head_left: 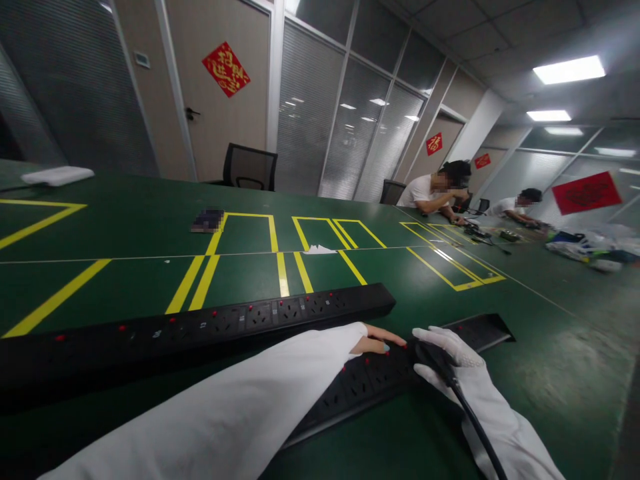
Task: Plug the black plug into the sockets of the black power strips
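Note:
My right hand (467,360), in a white glove, grips a black power plug (434,358) whose cable (475,423) runs down towards the bottom edge. The plug is against the top of the nearer black power strip (357,385); how deep it sits in the socket is hidden. My left hand (374,340) reaches out of a long white sleeve, bare fingers stretched over the same strip. One fingertip rests by a small red light or switch near the plug. My left forearm covers part of this strip.
A second long black power strip (260,319) lies behind, across the left half. Yellow tape (249,215) marks the green table (410,267). Beyond are a dark blurred item (207,221), white scraps (320,249) and a white object (59,175). Two people work at the far right near plastic bags (590,247).

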Available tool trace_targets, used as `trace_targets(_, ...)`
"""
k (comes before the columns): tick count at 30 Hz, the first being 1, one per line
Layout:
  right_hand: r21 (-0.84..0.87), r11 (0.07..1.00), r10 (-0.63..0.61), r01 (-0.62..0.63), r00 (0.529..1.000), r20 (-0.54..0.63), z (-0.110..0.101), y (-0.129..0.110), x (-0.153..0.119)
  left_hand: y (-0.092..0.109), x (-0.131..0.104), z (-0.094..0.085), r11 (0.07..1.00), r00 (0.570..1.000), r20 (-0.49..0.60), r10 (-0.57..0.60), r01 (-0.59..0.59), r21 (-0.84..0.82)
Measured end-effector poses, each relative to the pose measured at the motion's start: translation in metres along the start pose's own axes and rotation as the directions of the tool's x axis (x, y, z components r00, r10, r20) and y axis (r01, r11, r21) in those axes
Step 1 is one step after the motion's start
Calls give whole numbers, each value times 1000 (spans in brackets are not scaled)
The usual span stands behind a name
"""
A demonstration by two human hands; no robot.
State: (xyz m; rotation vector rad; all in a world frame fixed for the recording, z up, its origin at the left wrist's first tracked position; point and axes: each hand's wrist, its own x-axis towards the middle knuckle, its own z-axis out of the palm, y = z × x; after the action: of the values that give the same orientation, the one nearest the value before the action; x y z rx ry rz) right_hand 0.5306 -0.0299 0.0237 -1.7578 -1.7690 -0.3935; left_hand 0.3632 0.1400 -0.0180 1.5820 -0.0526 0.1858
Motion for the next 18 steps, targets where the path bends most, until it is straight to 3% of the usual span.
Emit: trace_targets(18,-87,993,-74,73,997,-12,3,-4,5,12,-6,3,1000,999,-36,-16,16,1)
